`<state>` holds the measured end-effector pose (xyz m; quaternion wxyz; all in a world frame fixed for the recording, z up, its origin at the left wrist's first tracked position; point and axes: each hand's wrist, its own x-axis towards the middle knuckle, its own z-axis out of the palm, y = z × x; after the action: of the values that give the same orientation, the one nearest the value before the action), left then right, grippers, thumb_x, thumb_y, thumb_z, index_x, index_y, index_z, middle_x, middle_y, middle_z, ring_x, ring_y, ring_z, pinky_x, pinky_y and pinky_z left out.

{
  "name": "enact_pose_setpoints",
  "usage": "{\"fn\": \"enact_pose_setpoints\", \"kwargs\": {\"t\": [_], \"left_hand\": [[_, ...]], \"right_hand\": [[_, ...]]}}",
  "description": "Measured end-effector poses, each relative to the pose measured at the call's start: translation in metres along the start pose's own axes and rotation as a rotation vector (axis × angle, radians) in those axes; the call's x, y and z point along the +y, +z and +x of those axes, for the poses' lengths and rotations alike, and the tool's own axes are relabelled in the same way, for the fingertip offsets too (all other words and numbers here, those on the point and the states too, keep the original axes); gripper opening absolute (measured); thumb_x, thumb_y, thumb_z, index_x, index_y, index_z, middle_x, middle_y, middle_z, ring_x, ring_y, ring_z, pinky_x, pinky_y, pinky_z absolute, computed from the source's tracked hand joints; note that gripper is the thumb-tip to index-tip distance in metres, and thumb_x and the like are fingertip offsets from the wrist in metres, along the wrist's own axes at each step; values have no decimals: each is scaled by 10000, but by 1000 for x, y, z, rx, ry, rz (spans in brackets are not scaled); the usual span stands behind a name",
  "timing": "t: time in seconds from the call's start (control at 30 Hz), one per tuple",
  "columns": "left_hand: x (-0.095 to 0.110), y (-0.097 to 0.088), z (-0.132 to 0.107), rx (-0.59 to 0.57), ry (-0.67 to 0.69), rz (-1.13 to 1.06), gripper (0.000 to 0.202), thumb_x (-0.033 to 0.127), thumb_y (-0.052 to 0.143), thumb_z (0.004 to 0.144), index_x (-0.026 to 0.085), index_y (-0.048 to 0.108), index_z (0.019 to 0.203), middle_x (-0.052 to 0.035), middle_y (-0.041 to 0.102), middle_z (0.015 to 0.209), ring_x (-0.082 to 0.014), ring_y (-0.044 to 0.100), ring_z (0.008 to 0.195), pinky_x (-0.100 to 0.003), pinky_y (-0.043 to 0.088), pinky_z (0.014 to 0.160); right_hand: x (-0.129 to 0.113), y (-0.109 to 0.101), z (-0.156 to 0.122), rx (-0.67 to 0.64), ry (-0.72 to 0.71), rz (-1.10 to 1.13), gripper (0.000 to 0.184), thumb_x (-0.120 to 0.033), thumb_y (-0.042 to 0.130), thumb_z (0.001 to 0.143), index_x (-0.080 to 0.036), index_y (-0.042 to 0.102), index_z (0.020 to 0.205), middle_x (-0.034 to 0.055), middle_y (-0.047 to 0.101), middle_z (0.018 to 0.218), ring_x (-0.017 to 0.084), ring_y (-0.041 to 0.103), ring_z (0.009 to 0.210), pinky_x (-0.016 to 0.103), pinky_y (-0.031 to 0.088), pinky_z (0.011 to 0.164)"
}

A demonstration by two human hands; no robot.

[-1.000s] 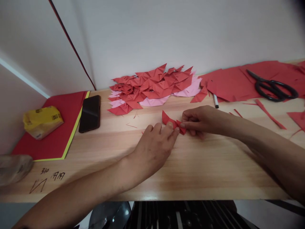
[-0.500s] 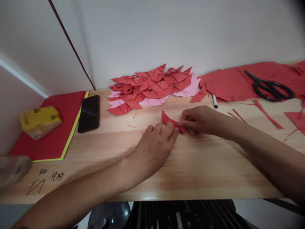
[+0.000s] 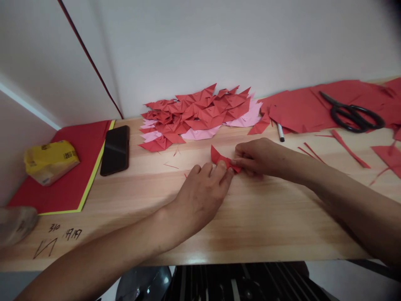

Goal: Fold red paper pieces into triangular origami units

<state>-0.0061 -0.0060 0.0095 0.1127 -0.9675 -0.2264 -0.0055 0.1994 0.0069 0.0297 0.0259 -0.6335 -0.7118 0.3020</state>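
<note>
A small piece of folded red paper [image 3: 216,155] lies on the wooden tabletop [image 3: 266,225], one pointed end sticking up to the left. My left hand [image 3: 203,188] presses on its near edge with the fingertips, thumb and fingers closed together on it. From the right, my right hand [image 3: 255,158] pinches the paper's other end between thumb and curled fingers. Part of the paper is hidden under both hands. Behind them, a heap of folded red paper pieces [image 3: 200,110] with some pink pieces [image 3: 200,133] among them lies by the wall.
Black-handled scissors [image 3: 351,115] rest on red paper sheets [image 3: 300,110] at the back right, near a marker [image 3: 280,132] and paper strips [image 3: 349,148]. Leftward are a phone [image 3: 115,150], a red folder [image 3: 62,196], a yellow packet [image 3: 52,161] and a blurred clear container [image 3: 17,225].
The whole view has shifted slightly. Both hands stay on the folded red paper, with the right thumb a little further over it; little else differs.
</note>
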Motion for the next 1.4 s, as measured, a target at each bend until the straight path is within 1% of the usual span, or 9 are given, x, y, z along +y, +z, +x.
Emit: {"fn": "enact_pose_setpoints", "kwargs": {"t": [0.13,0.33,0.53,0.7,0.87,1.1,1.23,1.33,1.4], "left_hand": [[0,2,0,20,-6,0,399,153,371,955,118,441,1346,-144,500,1317,-239,518,938,-375,436,704],[-1,6,1,64,-9,-33,447,129,387,944,150,387,1391,-135,545,1235,-215,524,881,-361,420,698],[-2,4,2,13,-8,-48,446,153,414,940,136,407,1385,-141,534,1246,-224,528,902,-365,434,720],[-5,3,3,7,3,-97,449,116,386,934,115,408,1382,-162,432,1413,-237,522,1043,-373,463,798],[-9,5,4,7,55,-107,418,133,350,956,68,437,1359,-174,479,1390,-251,528,1085,-381,489,792],[-2,10,1,48,-2,4,451,160,398,945,33,437,1376,-212,492,1378,-270,555,1007,-387,492,755],[0,12,1,46,-27,29,481,170,416,930,19,429,1387,-230,493,1370,-282,550,1012,-397,490,748],[1,12,2,35,-26,24,498,191,443,920,11,439,1384,-231,493,1376,-285,556,994,-395,494,737],[1,12,2,49,-26,18,497,189,459,911,12,454,1376,-228,496,1380,-284,561,994,-392,498,748]], "right_hand": [[-1,0,0,2,22,-28,263,-357,492,863,-212,500,644,-6,638,553,128,563,506,260,378,564],[-2,1,0,20,23,-89,227,-332,485,865,-216,473,670,9,635,581,143,560,539,271,333,545],[4,4,2,43,-24,-97,274,-413,476,879,-218,477,687,18,637,592,150,552,552,275,326,548],[4,3,5,33,-33,-123,269,-413,487,875,-219,487,688,14,626,583,163,561,577,270,329,555],[2,-6,12,-15,-124,-174,264,-357,487,876,-213,472,655,10,605,567,149,537,557,261,314,550],[5,-13,28,-37,-264,-196,246,-365,484,884,-216,483,688,-16,564,580,129,487,537,252,271,531],[5,-11,23,96,-265,-142,254,-375,468,901,-209,515,714,4,598,655,134,498,583,255,299,564],[6,-1,5,285,-182,-48,196,-366,453,918,-210,567,886,11,645,736,142,542,622,252,331,580],[8,9,-12,412,-146,-97,177,-372,503,900,-209,568,913,10,645,760,143,548,626,252,336,571]]}}
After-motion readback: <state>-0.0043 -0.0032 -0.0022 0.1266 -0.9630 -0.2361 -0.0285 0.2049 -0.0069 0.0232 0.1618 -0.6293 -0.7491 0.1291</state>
